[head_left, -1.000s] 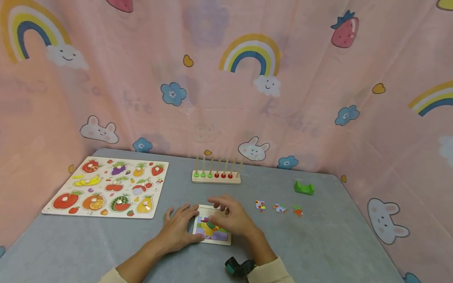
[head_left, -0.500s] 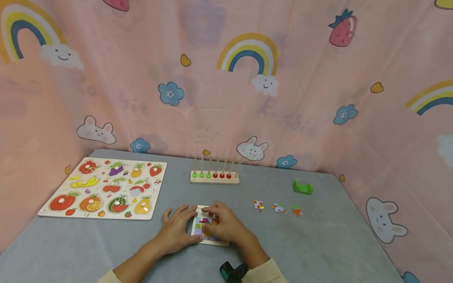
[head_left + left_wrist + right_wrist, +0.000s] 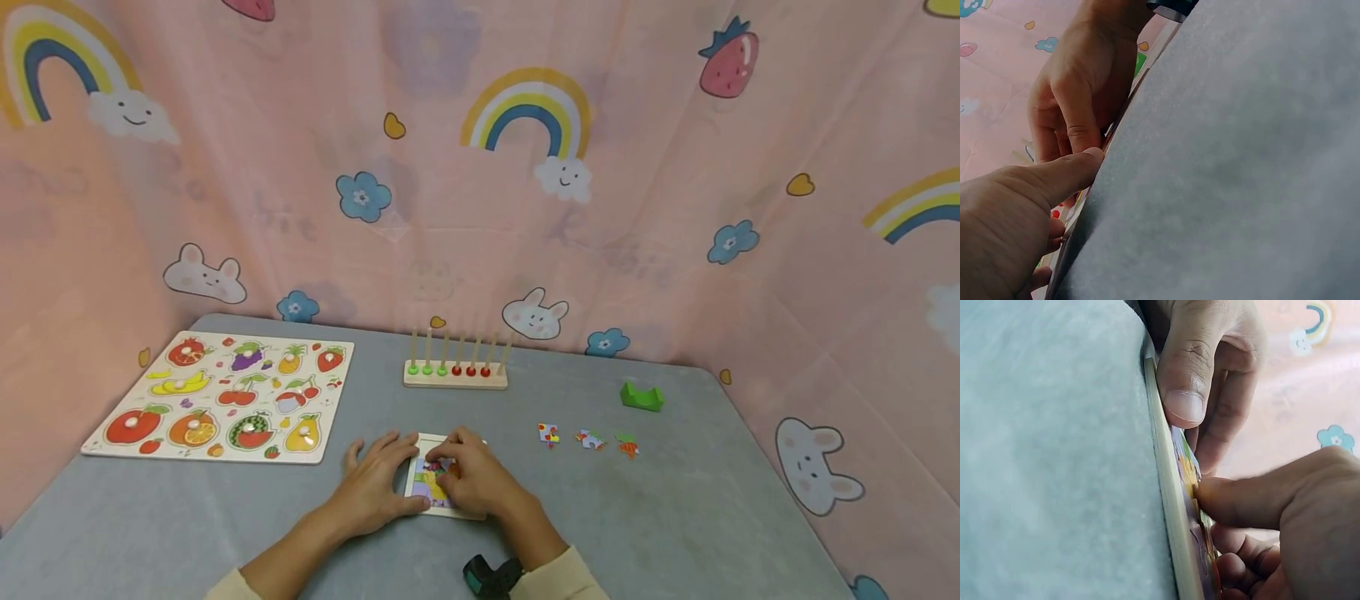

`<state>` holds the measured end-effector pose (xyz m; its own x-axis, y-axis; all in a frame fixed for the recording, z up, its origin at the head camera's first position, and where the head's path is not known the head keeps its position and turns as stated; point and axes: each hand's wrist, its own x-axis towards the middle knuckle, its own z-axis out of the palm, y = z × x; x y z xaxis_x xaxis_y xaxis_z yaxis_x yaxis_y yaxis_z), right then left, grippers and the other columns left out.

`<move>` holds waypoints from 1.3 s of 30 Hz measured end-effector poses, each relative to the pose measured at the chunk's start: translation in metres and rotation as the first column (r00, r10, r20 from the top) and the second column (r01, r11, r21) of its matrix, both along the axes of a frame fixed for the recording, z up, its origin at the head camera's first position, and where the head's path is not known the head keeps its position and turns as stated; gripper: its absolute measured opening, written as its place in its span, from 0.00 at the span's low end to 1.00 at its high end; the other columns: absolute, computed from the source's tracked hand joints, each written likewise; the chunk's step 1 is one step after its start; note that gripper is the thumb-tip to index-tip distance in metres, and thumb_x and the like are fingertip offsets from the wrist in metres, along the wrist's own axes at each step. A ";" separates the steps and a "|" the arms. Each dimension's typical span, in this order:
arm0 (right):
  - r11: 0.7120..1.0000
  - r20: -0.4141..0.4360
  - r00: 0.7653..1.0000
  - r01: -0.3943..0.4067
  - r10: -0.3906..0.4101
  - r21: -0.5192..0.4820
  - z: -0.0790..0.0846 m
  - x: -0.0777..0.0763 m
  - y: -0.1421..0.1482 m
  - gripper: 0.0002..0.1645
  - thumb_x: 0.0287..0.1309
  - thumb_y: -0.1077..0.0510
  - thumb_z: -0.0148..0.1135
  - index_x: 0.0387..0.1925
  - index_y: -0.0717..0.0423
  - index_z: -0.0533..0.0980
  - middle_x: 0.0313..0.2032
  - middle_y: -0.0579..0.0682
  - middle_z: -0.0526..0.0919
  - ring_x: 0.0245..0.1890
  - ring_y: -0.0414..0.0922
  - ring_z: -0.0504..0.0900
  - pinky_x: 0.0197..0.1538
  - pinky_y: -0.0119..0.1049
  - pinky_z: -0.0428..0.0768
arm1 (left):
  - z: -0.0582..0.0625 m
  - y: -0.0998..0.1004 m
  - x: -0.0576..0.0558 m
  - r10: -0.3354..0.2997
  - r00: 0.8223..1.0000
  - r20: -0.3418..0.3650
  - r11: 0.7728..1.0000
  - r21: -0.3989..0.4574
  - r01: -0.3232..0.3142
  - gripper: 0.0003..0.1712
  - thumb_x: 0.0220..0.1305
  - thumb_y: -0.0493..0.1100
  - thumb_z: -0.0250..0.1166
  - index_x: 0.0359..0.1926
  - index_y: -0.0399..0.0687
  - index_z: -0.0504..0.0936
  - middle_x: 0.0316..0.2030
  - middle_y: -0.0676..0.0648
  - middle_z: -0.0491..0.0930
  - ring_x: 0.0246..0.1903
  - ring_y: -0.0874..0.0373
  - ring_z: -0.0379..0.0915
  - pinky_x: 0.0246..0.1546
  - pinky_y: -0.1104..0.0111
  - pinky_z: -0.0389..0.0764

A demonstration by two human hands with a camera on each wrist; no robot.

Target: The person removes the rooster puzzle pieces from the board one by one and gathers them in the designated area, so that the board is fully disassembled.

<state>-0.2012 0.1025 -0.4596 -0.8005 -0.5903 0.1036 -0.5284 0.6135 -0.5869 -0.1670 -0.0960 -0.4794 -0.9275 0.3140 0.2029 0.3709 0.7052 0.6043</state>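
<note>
A small jigsaw puzzle in a pale wooden tray lies on the table between both hands, its colourful picture partly covered. My left hand rests along the tray's left side, fingers spread at the far corner and thumb on the near corner. In the right wrist view, that thumb presses on the tray's rim. My right hand is over the tray's right half, thumb and curled fingers pinching a jigsaw piece at the picture's surface. The fingers hide most of this piece.
Three loose jigsaw pieces lie in a row to the right. Behind them is a green block. A wooden peg counter with green and red beads stands at the back. A fruit knob puzzle board lies at left.
My right hand has come lower and slightly left, its fingers closing in over the picture. My left hand has stayed at the tray's left side. The loose pieces have not moved.
</note>
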 end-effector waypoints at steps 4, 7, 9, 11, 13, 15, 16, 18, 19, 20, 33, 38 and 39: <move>1.000 0.013 1.000 0.013 -0.013 -0.021 0.000 0.000 -0.001 0.16 0.53 0.67 0.59 0.43 0.51 0.82 0.36 0.43 0.69 0.36 0.40 0.67 0.38 0.34 0.68 | 0.000 0.000 0.000 0.002 1.000 0.014 1.000 -0.003 -0.002 0.39 0.44 0.54 0.78 0.55 0.39 0.79 0.63 0.45 0.71 0.66 0.43 0.56 0.59 0.38 0.38; 0.999 0.017 0.999 0.029 -0.029 -0.026 -0.001 0.001 -0.002 0.15 0.53 0.67 0.61 0.41 0.49 0.81 0.35 0.42 0.68 0.37 0.41 0.67 0.39 0.34 0.69 | 0.001 0.000 0.000 0.002 1.000 0.012 1.000 -0.003 -0.002 0.39 0.44 0.54 0.78 0.55 0.39 0.79 0.63 0.45 0.71 0.66 0.43 0.56 0.59 0.38 0.38; 0.999 0.003 1.000 0.030 -0.030 -0.029 -0.002 0.001 -0.002 0.14 0.53 0.66 0.61 0.41 0.48 0.80 0.35 0.42 0.69 0.38 0.40 0.68 0.40 0.35 0.70 | 0.001 0.000 0.000 0.000 1.000 0.007 1.000 0.002 0.000 0.39 0.44 0.54 0.78 0.54 0.38 0.79 0.63 0.44 0.71 0.66 0.43 0.56 0.58 0.37 0.38; 0.999 -0.025 1.000 0.017 -0.018 -0.037 -0.003 0.000 -0.002 0.14 0.53 0.65 0.61 0.41 0.49 0.80 0.35 0.41 0.72 0.38 0.40 0.69 0.42 0.36 0.71 | 0.001 0.000 0.000 -0.001 1.000 -0.003 1.000 0.003 0.001 0.38 0.44 0.54 0.78 0.54 0.38 0.79 0.62 0.44 0.71 0.65 0.42 0.57 0.58 0.37 0.38; 0.999 -0.051 0.999 -0.002 0.000 -0.038 -0.003 0.000 -0.001 0.14 0.53 0.64 0.62 0.42 0.50 0.81 0.34 0.39 0.74 0.37 0.38 0.70 0.42 0.36 0.72 | 0.001 0.000 0.000 -0.003 1.000 -0.004 1.000 0.002 0.003 0.38 0.44 0.54 0.78 0.54 0.38 0.79 0.62 0.43 0.71 0.65 0.42 0.57 0.58 0.37 0.38; 0.999 -0.075 0.997 -0.020 0.017 -0.034 -0.004 0.000 -0.001 0.14 0.52 0.61 0.64 0.43 0.51 0.82 0.34 0.37 0.75 0.37 0.37 0.71 0.44 0.36 0.71 | 0.001 -0.001 0.001 -0.005 1.000 0.000 1.000 0.000 0.005 0.38 0.44 0.54 0.78 0.54 0.38 0.79 0.63 0.44 0.71 0.65 0.42 0.56 0.58 0.37 0.38; 0.999 -0.083 0.996 -0.026 0.024 -0.033 -0.004 0.000 -0.001 0.15 0.51 0.59 0.65 0.43 0.51 0.82 0.33 0.37 0.76 0.36 0.36 0.71 0.44 0.37 0.71 | 0.001 -0.001 0.001 -0.005 1.000 0.001 1.000 -0.001 0.005 0.38 0.44 0.54 0.78 0.54 0.38 0.79 0.63 0.44 0.71 0.66 0.42 0.56 0.59 0.38 0.38; 0.999 -0.092 0.995 -0.030 0.028 -0.026 -0.005 0.000 0.000 0.15 0.50 0.57 0.66 0.43 0.50 0.81 0.34 0.36 0.75 0.36 0.36 0.71 0.44 0.37 0.71 | 0.001 -0.001 0.001 -0.005 1.000 0.009 1.000 -0.002 0.005 0.38 0.45 0.54 0.78 0.54 0.38 0.79 0.63 0.44 0.70 0.66 0.42 0.56 0.59 0.38 0.38; 0.999 -0.094 0.995 -0.030 0.028 -0.025 -0.004 0.000 0.000 0.16 0.49 0.56 0.67 0.43 0.50 0.81 0.34 0.36 0.75 0.37 0.36 0.71 0.44 0.37 0.71 | 0.001 -0.001 0.001 -0.004 1.000 0.011 1.000 -0.001 0.004 0.38 0.45 0.54 0.78 0.55 0.38 0.78 0.63 0.44 0.70 0.66 0.42 0.56 0.59 0.38 0.37; 0.999 -0.095 0.995 -0.031 0.028 -0.025 -0.004 0.001 -0.001 0.16 0.49 0.55 0.68 0.42 0.49 0.80 0.34 0.37 0.75 0.37 0.36 0.72 0.44 0.38 0.71 | 0.002 0.000 0.001 -0.004 1.000 0.013 1.000 0.001 0.004 0.38 0.45 0.54 0.78 0.55 0.38 0.78 0.63 0.45 0.70 0.66 0.42 0.56 0.59 0.38 0.37; 0.999 -0.088 0.996 -0.035 0.034 -0.002 -0.003 0.000 -0.001 0.18 0.52 0.54 0.69 0.45 0.52 0.81 0.37 0.36 0.80 0.40 0.37 0.73 0.49 0.43 0.71 | 0.001 0.000 0.001 -0.004 1.000 0.016 1.000 -0.003 0.004 0.38 0.45 0.55 0.77 0.55 0.38 0.78 0.63 0.45 0.70 0.66 0.43 0.55 0.59 0.38 0.37; 0.997 -0.118 0.992 -0.057 0.051 -0.048 -0.002 0.000 0.000 0.18 0.50 0.56 0.67 0.45 0.54 0.82 0.35 0.38 0.79 0.37 0.37 0.73 0.44 0.37 0.73 | 0.001 0.000 0.001 -0.001 1.000 0.012 1.000 -0.001 0.001 0.38 0.45 0.55 0.77 0.54 0.39 0.79 0.63 0.45 0.70 0.66 0.43 0.55 0.59 0.38 0.37; 0.996 -0.122 0.991 -0.065 0.056 -0.068 -0.002 0.000 0.001 0.18 0.50 0.57 0.67 0.45 0.55 0.82 0.35 0.38 0.79 0.36 0.37 0.73 0.43 0.36 0.73 | 0.000 0.000 0.001 0.000 1.000 0.011 1.000 0.000 0.000 0.38 0.45 0.55 0.78 0.54 0.39 0.79 0.63 0.45 0.70 0.66 0.43 0.56 0.59 0.38 0.37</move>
<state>-0.2015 0.1032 -0.4616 -0.7429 -0.6247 0.2405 -0.6324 0.5372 -0.5581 -0.1664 -0.0959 -0.4789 -0.9297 0.3138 0.1927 0.3641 0.7054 0.6081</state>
